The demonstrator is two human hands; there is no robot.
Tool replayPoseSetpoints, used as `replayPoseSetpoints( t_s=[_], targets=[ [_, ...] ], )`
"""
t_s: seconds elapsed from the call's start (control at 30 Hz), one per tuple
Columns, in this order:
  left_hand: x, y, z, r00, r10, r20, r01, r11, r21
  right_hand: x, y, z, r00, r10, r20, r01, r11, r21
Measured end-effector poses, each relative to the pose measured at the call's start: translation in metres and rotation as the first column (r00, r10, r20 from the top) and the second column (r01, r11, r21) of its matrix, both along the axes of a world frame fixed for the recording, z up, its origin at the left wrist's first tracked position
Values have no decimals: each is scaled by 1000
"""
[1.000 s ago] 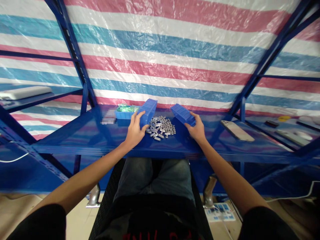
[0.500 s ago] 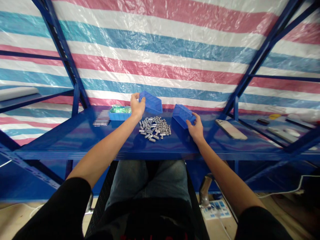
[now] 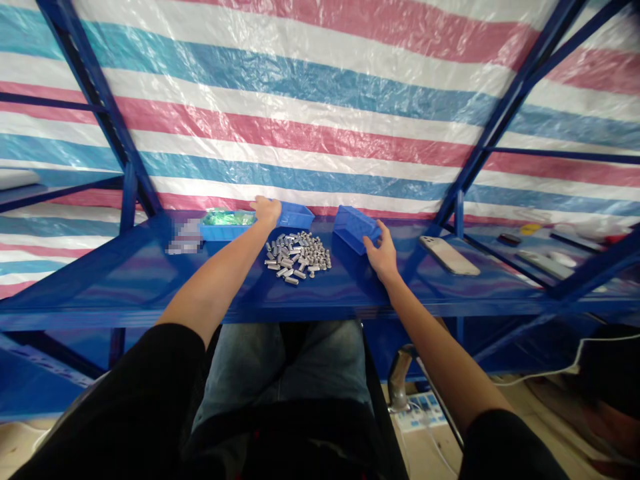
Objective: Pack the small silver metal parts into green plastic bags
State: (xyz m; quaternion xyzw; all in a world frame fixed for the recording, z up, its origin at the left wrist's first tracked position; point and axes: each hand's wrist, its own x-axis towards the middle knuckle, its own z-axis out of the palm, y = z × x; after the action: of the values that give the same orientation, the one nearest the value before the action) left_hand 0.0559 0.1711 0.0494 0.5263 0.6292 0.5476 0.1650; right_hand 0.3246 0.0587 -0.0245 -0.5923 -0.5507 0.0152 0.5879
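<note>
My left hand [image 3: 267, 210] grips the near-left end of a blue plastic bin [image 3: 296, 215], which is low at the back of the blue table, behind a pile of small metal parts [image 3: 299, 255]. Longer cylindrical pieces lie on the pile's left, shorter ones on its right. My right hand [image 3: 382, 251] has its thumb and fingers around the right edge of a second blue plastic bin [image 3: 354, 228], which stands tilted to the right of the pile. A lighter blue bin [image 3: 225, 232] holding green plastic packaging is just left of my left hand.
A phone [image 3: 450, 255] lies face down on the blue table [image 3: 240, 293] at the right. A clear bag, partly blurred out, sits at the far left [image 3: 185, 237]. Blue metal posts [image 3: 131, 200] rise at both sides before a striped sheet [image 3: 300, 140].
My left hand has lowered its bin from a raised, tilted pose to the back of the table. My right hand stays at its bin. The whole view has shifted slightly.
</note>
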Motion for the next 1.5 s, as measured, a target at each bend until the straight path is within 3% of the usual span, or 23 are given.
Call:
replayPoseSetpoints(
  t_s=[0.07,0.1,0.17,0.23,0.33,0.4,0.47,0.53,0.63,0.77,0.9,1.07,1.27,1.5],
  targets=[
    [8,-10,-6,994,59,-92,-59,998,11,1,0,2,999,-29,-33,28,999,-36],
    [13,-15,-10,975,73,-208,-63,997,54,2,0,4,998,-42,-57,39,998,-55],
    [21,-22,-20,883,38,-468,28,991,132,4,0,7,992,-68,-110,59,995,-82],
    [25,-24,-29,752,-78,-654,176,981,85,9,-1,10,980,-125,-155,110,988,-105],
    [25,-17,-38,662,-215,-718,267,963,-41,19,-4,11,937,-314,-155,301,948,-103],
    [21,-11,-38,672,-224,-706,259,964,-58,23,-6,11,895,-435,-105,432,901,-48],
    [16,-6,-37,683,-215,-698,244,968,-60,21,-9,10,874,-486,0,486,874,6],
    [10,-4,-34,689,-208,-694,234,970,-59,14,-12,11,872,-459,171,464,886,11],
    [2,-5,-32,697,-201,-689,228,972,-52,1,-12,12,853,-311,420,368,928,-59],
    [-2,-10,-31,731,-164,-662,217,976,-2,-2,-3,12,817,-190,545,296,949,-113],
    [-3,-18,-30,762,-131,-634,229,971,74,7,16,12,836,-137,532,231,966,-115],
    [-18,-27,-40,713,-322,-623,466,881,78,1,49,14,904,-50,425,120,983,-140],
    [-34,-24,-55,679,-461,-571,514,854,-78,-31,79,12,960,-14,281,58,987,-149],
    [-23,-13,-56,585,-608,-537,603,769,-213,-41,86,8,969,45,243,11,975,-222]
  ],
)
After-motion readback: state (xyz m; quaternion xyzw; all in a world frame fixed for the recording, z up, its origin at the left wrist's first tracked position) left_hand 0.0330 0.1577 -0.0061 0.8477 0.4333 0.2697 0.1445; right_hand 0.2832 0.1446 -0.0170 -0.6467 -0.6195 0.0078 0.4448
